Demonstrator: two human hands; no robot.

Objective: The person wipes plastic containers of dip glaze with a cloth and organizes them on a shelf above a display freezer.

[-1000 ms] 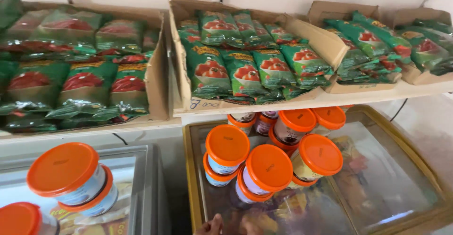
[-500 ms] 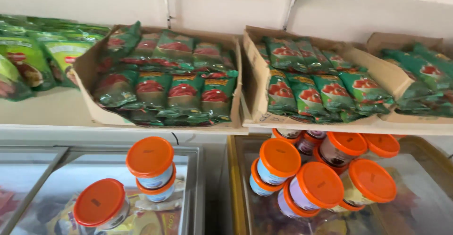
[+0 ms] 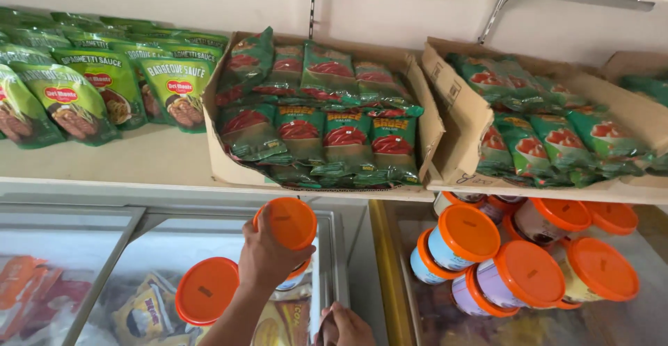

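- Your left hand [image 3: 268,252] clamps an orange-lidded tub [image 3: 285,231] over the freezer's glass lid [image 3: 174,248], just under the shelf edge [image 3: 209,182]; the tub looks mid-placement and needs a level spot.
- Your right hand [image 3: 344,325] curls at the lid's right corner; whether it grips anything, you cannot tell.
- Green sauce pouches [image 3: 327,127] fill a cardboard tray [image 3: 229,169] on the shelf.
- More orange-lidded tubs [image 3: 522,269] crowd the right-hand freezer.

Bright even light, soft shadow under shelf [image 3: 174,172], glare on freezer glass [image 3: 174,248], slight edge distortion
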